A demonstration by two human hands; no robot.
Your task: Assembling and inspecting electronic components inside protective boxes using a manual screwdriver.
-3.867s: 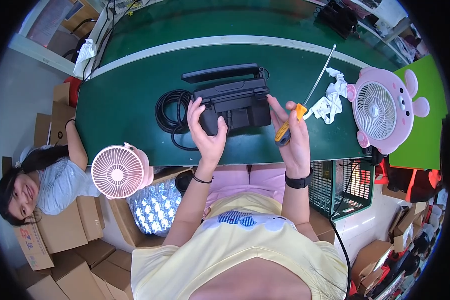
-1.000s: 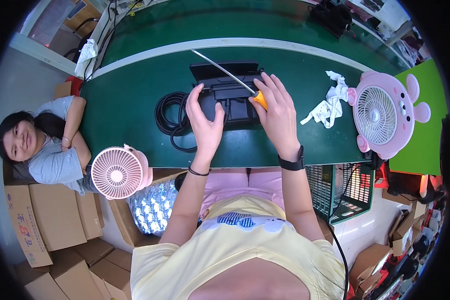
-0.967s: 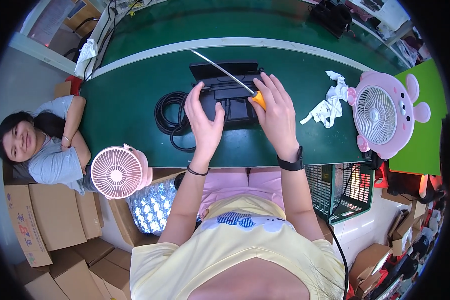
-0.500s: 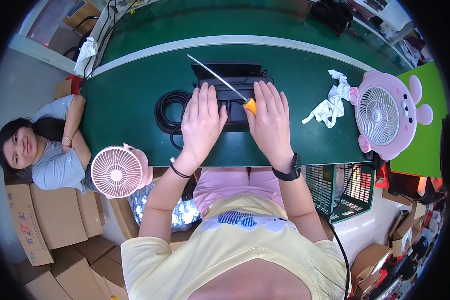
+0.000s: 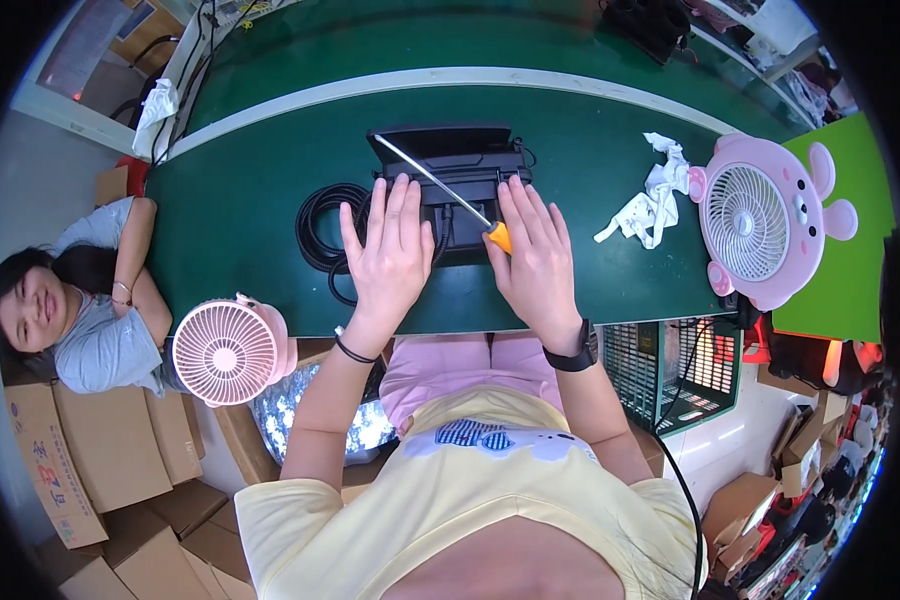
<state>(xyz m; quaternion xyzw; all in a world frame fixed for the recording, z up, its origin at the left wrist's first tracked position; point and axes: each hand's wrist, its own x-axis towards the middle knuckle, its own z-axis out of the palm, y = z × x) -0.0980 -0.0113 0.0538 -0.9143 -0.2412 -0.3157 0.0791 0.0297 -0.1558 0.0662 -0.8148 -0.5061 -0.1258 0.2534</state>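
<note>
A black box-shaped device with a raised flat panel [image 5: 450, 141] lies on the green table in front of me, a coiled black cable [image 5: 315, 225] at its left. My left hand [image 5: 390, 250] is open, fingers spread, its fingertips over the device's near left part. My right hand [image 5: 538, 240] lies palm down at the device's near right, fingers straight. Between its thumb and forefinger it holds a screwdriver [image 5: 435, 182] by the orange handle; the metal shaft slants across the device toward the far left. The palm side of both hands is hidden.
A pink fan [image 5: 230, 352] stands by the table's left edge, near a seated person with folded arms [image 5: 100, 300]. At right are crumpled white paper [image 5: 655, 200] and a pink animal-shaped fan [image 5: 760, 220]. A green crate [image 5: 675, 375] stands below the table edge.
Both hands have drawn back slightly toward me, and the left hand's fingers have spread. The screwdriver has moved back with my right hand. The whole view has shifted a little.
</note>
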